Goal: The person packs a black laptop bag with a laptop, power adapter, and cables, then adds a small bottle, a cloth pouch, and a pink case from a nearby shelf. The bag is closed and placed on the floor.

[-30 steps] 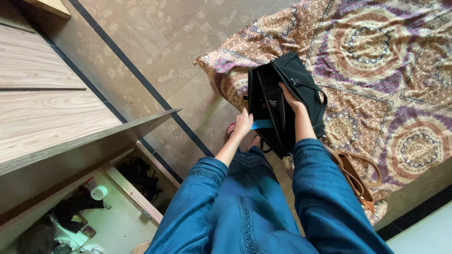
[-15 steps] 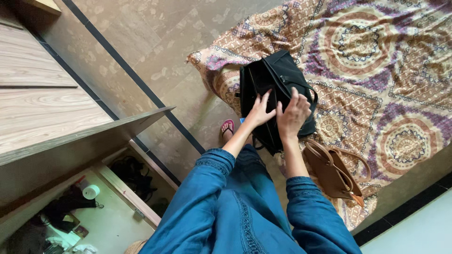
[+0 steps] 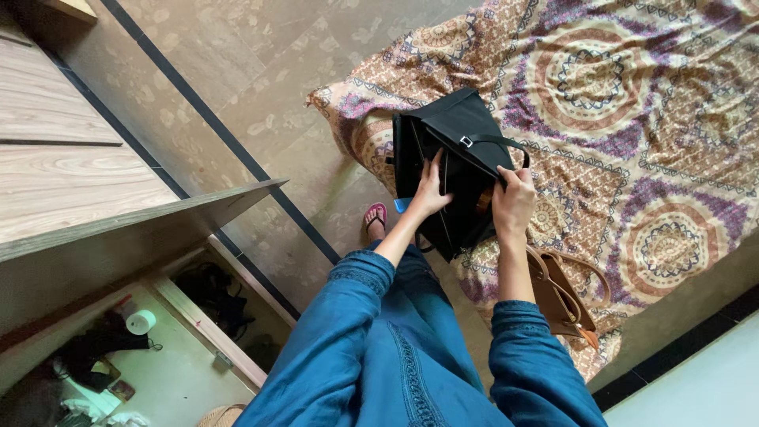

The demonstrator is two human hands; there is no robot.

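Your left hand [image 3: 429, 190] spreads flat, pinning the black handbag [image 3: 458, 170] on the bedspread [image 3: 632, 119]; at three o'clock, your right hand [image 3: 514, 202] grips its rim, keeping the mouth open.

One head-worn view, looking steeply down from above the hands, fairly near; bed [image 3: 632, 119] beyond them, wardrobe [image 3: 71, 198] to their left.
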